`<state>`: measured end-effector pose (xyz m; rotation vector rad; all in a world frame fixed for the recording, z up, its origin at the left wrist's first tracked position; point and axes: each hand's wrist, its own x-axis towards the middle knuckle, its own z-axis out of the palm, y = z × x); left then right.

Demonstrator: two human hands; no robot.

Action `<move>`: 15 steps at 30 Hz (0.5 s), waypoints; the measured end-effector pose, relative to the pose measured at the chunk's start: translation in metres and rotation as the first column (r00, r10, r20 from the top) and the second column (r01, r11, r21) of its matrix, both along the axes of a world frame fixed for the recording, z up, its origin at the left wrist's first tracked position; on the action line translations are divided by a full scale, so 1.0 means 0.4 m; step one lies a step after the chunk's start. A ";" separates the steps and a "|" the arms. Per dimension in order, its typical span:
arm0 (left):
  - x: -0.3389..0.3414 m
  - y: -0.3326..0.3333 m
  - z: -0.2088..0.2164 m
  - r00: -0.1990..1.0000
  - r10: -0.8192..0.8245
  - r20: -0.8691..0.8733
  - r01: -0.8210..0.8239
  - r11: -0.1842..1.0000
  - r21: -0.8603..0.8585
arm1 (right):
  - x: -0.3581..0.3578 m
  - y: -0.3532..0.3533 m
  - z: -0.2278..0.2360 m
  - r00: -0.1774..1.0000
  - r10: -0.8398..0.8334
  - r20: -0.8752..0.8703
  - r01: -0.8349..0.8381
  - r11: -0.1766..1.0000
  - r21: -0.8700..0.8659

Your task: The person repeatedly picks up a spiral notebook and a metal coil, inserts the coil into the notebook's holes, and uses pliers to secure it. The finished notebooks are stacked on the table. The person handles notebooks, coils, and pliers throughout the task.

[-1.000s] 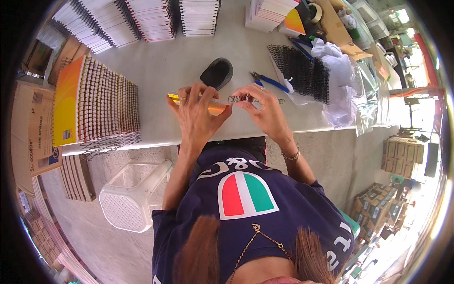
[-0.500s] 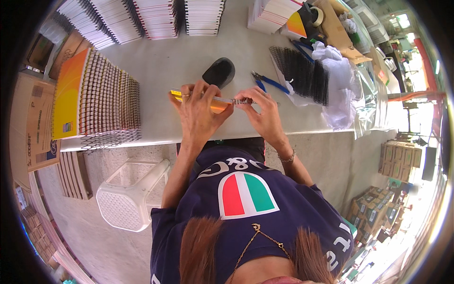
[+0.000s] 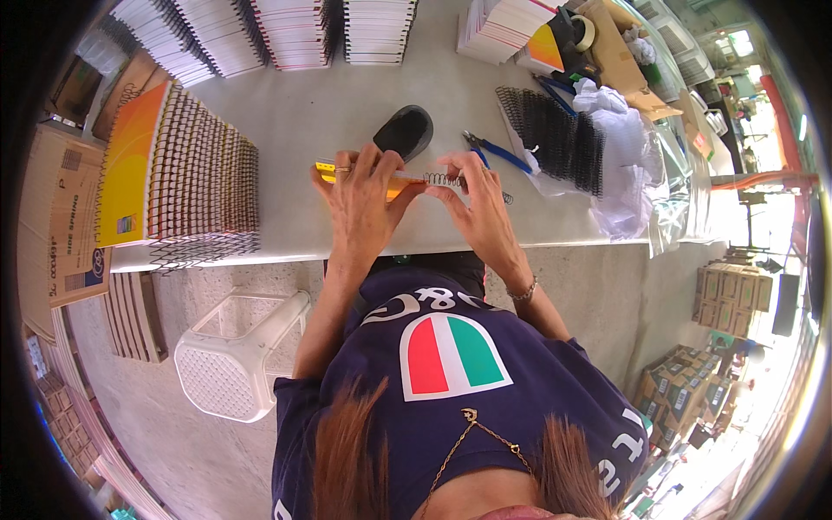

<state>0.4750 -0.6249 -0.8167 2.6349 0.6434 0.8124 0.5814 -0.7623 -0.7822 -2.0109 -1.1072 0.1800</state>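
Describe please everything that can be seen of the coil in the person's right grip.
The coil is a thin, dark spiral of round loops, wire or plastic by its look. It runs roughly sideways from the right end of the yellow-orange notebook. The right grip holds it, hiding its middle; a loose end shows beyond, farther right. How far it enters the notebook cannot be told.
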 end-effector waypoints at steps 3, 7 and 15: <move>-0.008 0.004 0.006 1.000 -0.010 -0.022 0.009 0.998 -0.062 | 0.025 0.001 -0.033 0.982 0.107 0.153 -0.103 0.994 -0.034; -0.020 0.004 0.009 1.000 -0.002 -0.025 -0.002 0.987 -0.163 | 0.024 0.016 -0.026 0.970 0.067 0.235 -0.065 0.998 -0.015; -0.023 -0.011 -0.006 0.903 0.207 0.376 -0.076 0.940 -0.334 | 0.038 0.028 -0.031 0.946 0.073 0.315 -0.069 0.997 -0.024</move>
